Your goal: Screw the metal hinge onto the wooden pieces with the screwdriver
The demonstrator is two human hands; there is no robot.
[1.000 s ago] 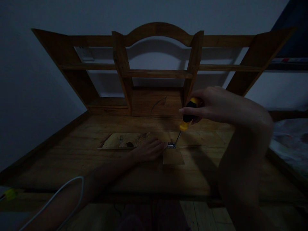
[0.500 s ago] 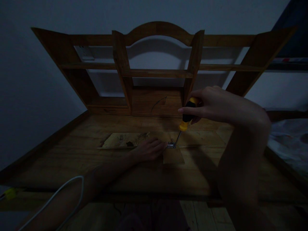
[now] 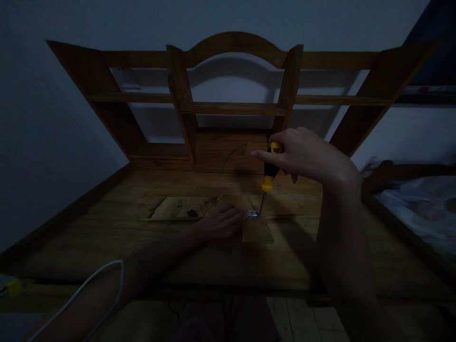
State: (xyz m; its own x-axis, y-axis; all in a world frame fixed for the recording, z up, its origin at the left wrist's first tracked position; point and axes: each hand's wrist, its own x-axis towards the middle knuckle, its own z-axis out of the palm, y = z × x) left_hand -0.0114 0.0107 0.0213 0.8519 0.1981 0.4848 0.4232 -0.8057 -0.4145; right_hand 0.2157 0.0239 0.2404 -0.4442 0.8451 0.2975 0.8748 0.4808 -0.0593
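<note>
In the dim head view, my right hand grips the handle of a yellow and black screwdriver, thumb stretched out to the left. Its shaft leans slightly, and the tip meets the right part of a small metal hinge. The fingertips of my left hand hold the hinge at its left end, fingers bent together and the hand low on the desk. Just below the hinge lies a small wooden piece. A pale, rough-surfaced wooden strip extends behind my left hand. Any screw under the tip is too small to see.
The wooden desk carries a shelf unit along its back, against the wall. A thin dark cord shows before the shelf's middle panel. Over my left forearm runs a white cable. Pale bedding lies at the right.
My right hand has shifted left and its wrist has turned, leaving the screwdriver more upright. Its tip stays at the hinge. My left hand has hardly moved.
</note>
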